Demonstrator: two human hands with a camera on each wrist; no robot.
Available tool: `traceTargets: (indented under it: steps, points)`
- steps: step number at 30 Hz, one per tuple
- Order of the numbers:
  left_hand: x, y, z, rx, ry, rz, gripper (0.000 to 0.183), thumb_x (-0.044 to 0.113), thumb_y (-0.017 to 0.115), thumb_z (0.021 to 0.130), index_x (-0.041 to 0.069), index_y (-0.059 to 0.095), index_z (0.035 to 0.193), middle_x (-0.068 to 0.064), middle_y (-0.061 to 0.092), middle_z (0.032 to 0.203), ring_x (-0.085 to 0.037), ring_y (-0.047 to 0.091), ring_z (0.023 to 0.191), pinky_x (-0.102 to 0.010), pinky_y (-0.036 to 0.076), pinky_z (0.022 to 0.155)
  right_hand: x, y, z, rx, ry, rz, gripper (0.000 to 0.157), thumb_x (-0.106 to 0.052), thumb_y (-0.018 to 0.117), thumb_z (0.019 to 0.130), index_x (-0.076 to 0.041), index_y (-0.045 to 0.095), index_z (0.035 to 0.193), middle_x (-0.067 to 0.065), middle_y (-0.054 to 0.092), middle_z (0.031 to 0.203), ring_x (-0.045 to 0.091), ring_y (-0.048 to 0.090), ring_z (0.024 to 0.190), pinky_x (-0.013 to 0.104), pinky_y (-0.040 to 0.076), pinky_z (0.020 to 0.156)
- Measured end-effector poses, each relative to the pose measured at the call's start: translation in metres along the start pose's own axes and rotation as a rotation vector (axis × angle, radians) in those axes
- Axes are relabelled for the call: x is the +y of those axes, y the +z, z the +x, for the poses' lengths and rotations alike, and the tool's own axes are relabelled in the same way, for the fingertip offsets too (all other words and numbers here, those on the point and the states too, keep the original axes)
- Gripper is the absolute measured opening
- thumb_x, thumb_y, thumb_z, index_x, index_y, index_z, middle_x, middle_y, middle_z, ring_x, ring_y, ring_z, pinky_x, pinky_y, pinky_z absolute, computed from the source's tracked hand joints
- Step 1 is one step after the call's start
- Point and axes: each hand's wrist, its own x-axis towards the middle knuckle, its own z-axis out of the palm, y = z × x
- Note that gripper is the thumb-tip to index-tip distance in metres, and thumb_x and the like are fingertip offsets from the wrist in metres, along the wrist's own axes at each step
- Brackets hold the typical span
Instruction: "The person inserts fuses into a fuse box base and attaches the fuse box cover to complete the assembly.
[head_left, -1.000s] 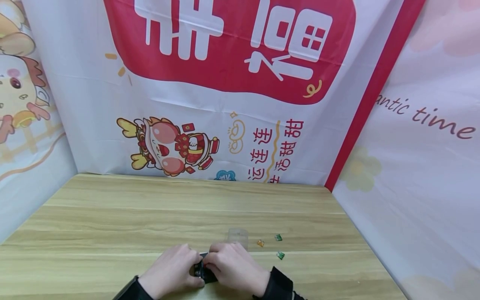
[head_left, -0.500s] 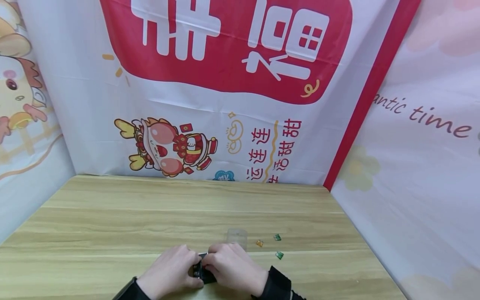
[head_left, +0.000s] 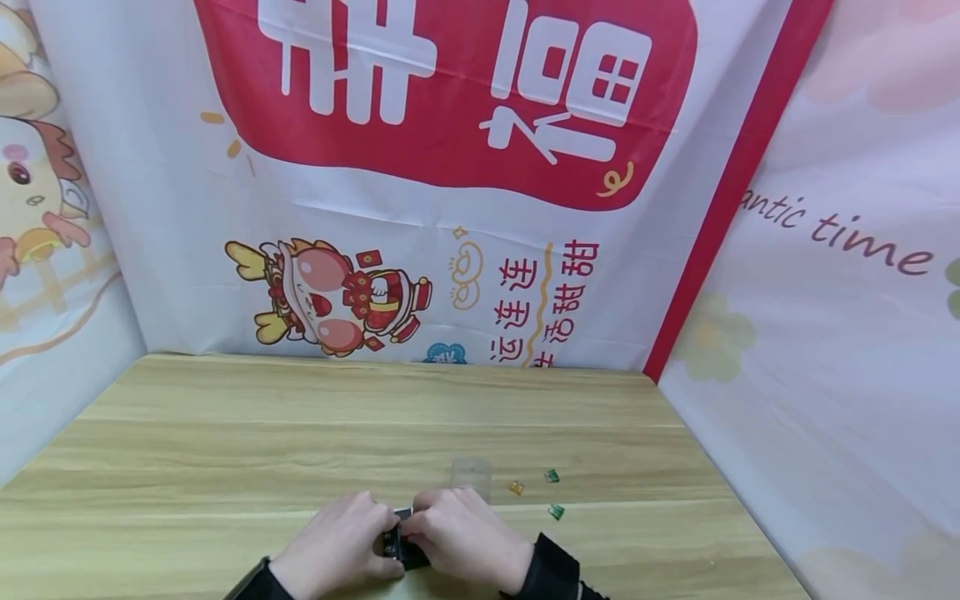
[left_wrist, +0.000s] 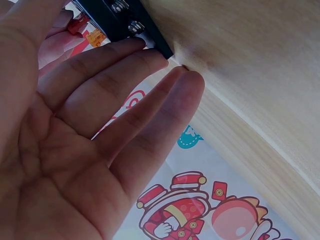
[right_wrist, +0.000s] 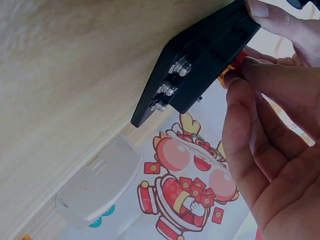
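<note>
My left hand (head_left: 333,542) grips one end of a black fuse block (head_left: 411,558) at the front of the table, several fingers stretched along its edge in the left wrist view. Silver screw terminals (right_wrist: 166,90) line the block's side. From the other side, my right hand (head_left: 465,537) pinches a small red blade fuse (right_wrist: 240,57) against the block. Just beside it an orange blade fuse (right_wrist: 224,77) sits at the block, partly covered by my fingertips. In the head view both hands hide much of the block and the red fuse.
A clear plastic cover (head_left: 471,475) lies just beyond my right hand. To its right lie a loose orange fuse (head_left: 516,487) and two green ones, a farther green fuse (head_left: 552,476) and a nearer green fuse (head_left: 556,512). Printed cloth (head_left: 397,200) hangs behind the wooden table.
Both hands keep their hold at the fuse block with hardly any movement. The whole head view has shifted slightly, and the loose fuses and cover lie as before.
</note>
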Motion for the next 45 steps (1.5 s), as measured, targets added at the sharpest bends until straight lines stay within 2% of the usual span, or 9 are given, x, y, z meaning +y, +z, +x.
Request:
traceTargets:
  steps: [8,14,21,31,41,45]
  points:
    - [-0.0012,0.0019,-0.0008,0.008,-0.008,0.000,0.027,0.036,0.078,0.068,0.024,0.054,0.066,0.018,0.040,0.057,0.000,0.031,0.050,-0.022,0.026,0.045,-0.0019,0.0014,-0.0004,0.011,-0.023,-0.043,0.012,-0.013,0.068,0.084,-0.025,0.071,0.082,-0.016,0.036,0.069,-0.005,0.030,0.054,0.009,0.021,0.047]
    - [-0.0024,0.0025,-0.0021,0.019,-0.008,0.018,0.027,0.037,0.078,0.068,0.025,0.054,0.066,0.018,0.040,0.057,-0.001,0.033,0.050,-0.023,0.028,0.045,-0.0036,0.0035,0.0007,0.019,-0.028,-0.047,0.014,-0.011,0.068,0.083,-0.024,0.071,0.080,-0.016,0.041,0.070,-0.006,0.033,0.055,0.008,0.023,0.048]
    - [-0.0031,-0.0001,-0.0003,-0.050,-0.032,-0.043,0.022,0.037,0.077,0.072,0.024,0.059,0.071,0.017,0.044,0.059,0.000,0.036,0.051,-0.022,0.029,0.046,-0.0043,0.0032,0.0018,0.017,-0.028,-0.040,0.012,-0.012,0.068,0.084,-0.023,0.072,0.082,-0.015,0.043,0.071,-0.008,0.033,0.056,0.007,0.025,0.049]
    - [-0.0022,0.0030,-0.0018,-0.007,0.001,-0.032,0.023,0.034,0.077,0.069,0.025,0.055,0.068,0.018,0.042,0.058,0.000,0.035,0.050,-0.022,0.029,0.045,-0.0034,0.0040,-0.0009,0.003,-0.031,-0.012,0.013,-0.012,0.067,0.086,-0.023,0.072,0.086,-0.016,0.044,0.073,-0.007,0.034,0.058,0.007,0.024,0.049]
    - [-0.0016,0.0024,-0.0010,-0.036,-0.005,-0.060,0.021,0.032,0.076,0.070,0.025,0.056,0.068,0.018,0.043,0.059,0.000,0.035,0.050,-0.022,0.030,0.045,-0.0036,0.0037,-0.0022,0.011,-0.035,-0.005,0.013,-0.011,0.067,0.086,-0.023,0.072,0.086,-0.016,0.045,0.073,-0.008,0.034,0.059,0.007,0.026,0.051]
    - [-0.0013,0.0020,-0.0005,-0.024,0.003,-0.055,0.022,0.032,0.076,0.069,0.025,0.055,0.068,0.018,0.043,0.059,0.000,0.035,0.050,-0.022,0.030,0.044,-0.0034,0.0033,-0.0022,0.021,-0.039,-0.015,0.013,-0.011,0.067,0.086,-0.023,0.072,0.084,-0.016,0.044,0.073,-0.008,0.034,0.059,0.007,0.025,0.051]
